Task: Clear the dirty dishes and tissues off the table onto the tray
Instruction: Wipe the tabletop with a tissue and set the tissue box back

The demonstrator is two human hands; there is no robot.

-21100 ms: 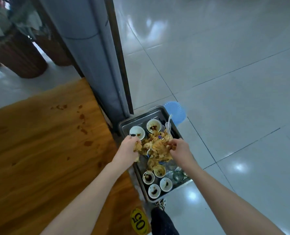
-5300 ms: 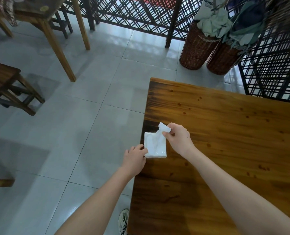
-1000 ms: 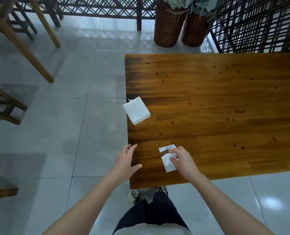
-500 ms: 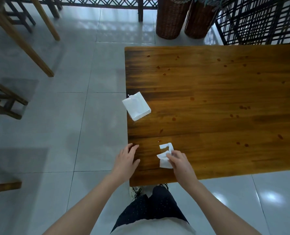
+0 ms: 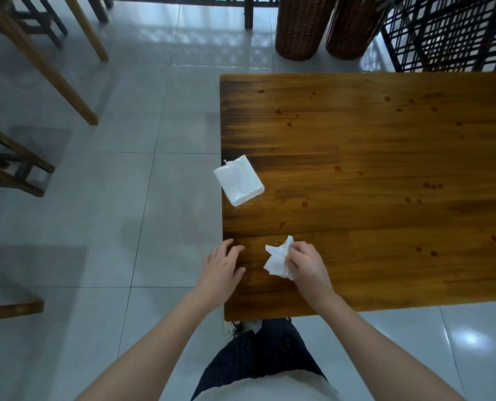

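Note:
My right hand [image 5: 306, 263] grips a crumpled white tissue [image 5: 277, 259] against the wooden table [image 5: 385, 169] near its front left corner. A small reddish stain shows just past the tissue's tip. My left hand [image 5: 220, 267] rests flat on the table's left edge, fingers relaxed and holding nothing. A white tissue pack [image 5: 239, 180] lies further back, overhanging the left edge of the table. Several dark reddish spots dot the tabletop. No tray or dishes are in view.
Two wicker baskets [image 5: 301, 27] stand on the tiled floor beyond the table, beside a black lattice screen [image 5: 449, 33]. Wooden stools [image 5: 6, 160] and the legs of another table [image 5: 55, 53] stand to the left.
The tissue has gone from a flat sheet to a bunched wad under my right hand, moving slightly over the stain. My left hand has stayed at the table edge.

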